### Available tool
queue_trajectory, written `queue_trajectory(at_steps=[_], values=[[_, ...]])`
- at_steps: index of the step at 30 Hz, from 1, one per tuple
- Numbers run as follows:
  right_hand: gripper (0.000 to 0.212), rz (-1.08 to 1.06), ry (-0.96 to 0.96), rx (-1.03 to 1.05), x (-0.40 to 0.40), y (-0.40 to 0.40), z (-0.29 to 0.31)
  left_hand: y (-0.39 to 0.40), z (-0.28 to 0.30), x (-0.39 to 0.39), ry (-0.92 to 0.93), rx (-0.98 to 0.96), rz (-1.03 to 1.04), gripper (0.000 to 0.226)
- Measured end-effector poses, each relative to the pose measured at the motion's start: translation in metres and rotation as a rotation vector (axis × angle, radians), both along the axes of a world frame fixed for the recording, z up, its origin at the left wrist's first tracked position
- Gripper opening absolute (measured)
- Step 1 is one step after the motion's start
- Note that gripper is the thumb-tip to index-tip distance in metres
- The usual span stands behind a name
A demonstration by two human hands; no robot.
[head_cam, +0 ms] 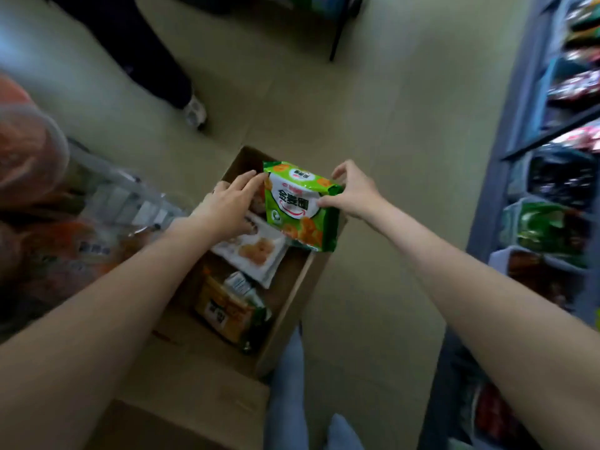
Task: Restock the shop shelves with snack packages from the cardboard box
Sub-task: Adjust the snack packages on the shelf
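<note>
My right hand (352, 193) pinches the green snack packet (298, 206) by its right edge, thumb on the printed face and fingers curled behind, while my left hand (227, 206) lies with fingers straight, the tips just touching the packet's top left corner and gripping nothing. The packet is lifted, tilted, over the far right corner of the cardboard box (289, 303), not yet clear of its rim. To do this well I judge I should keep the pinch on the sealed edge and not the puffed middle, steady it with my left fingers only until it clears, then swing it toward 3 o'clock where the shop shelves (548, 177) stand. Below my left palm lies a white packet (256, 251), and toward 6 o'clock in the box an orange packet (224, 313). At 9 o'clock blurred packaged goods (42, 196) crowd close to my left forearm. At 11 o'clock another person's leg and shoe (194, 112) stand on the floor, well apart from my path
</note>
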State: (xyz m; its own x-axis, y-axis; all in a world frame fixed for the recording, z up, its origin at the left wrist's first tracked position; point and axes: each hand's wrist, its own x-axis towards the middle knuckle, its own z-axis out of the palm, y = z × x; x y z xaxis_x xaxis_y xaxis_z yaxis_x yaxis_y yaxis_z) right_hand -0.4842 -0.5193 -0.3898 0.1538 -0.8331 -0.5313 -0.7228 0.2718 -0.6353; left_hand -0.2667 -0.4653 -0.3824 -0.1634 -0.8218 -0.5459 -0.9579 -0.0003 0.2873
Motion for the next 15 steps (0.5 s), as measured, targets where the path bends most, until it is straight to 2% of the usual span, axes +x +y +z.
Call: queue_trajectory(at_steps=[2,4,7,9,12,13,15], values=[[0.051,-0.1,-0.087,0.0,-0.047,0.003,0.054,-0.016,0.04,-0.038,0.157,-0.067,0.051,0.098],[0.046,-0.19,-0.193,0.021,-0.095,0.022,0.109,-0.02,0.078,-0.076,0.368,-0.032,0.164,0.1],[0.037,-0.306,-0.345,0.033,-0.173,0.077,0.186,-0.002,0.143,-0.134,0.744,0.274,0.288,0.099],[0.036,-0.372,-0.427,-0.003,-0.227,0.127,0.232,0.022,0.183,-0.181,0.879,0.444,0.201,0.085],[0.044,-0.518,-0.437,-0.12,-0.3,0.218,0.295,0.072,0.243,-0.267,0.931,0.493,-0.059,0.047],[0.047,-0.573,-0.383,-0.177,-0.323,0.252,0.314,0.092,0.264,-0.297,0.916,0.476,-0.134,0.044],[0.052,-0.682,-0.192,-0.309,-0.367,0.322,0.351,0.128,0.304,-0.358,0.907,0.409,-0.255,0.054]])
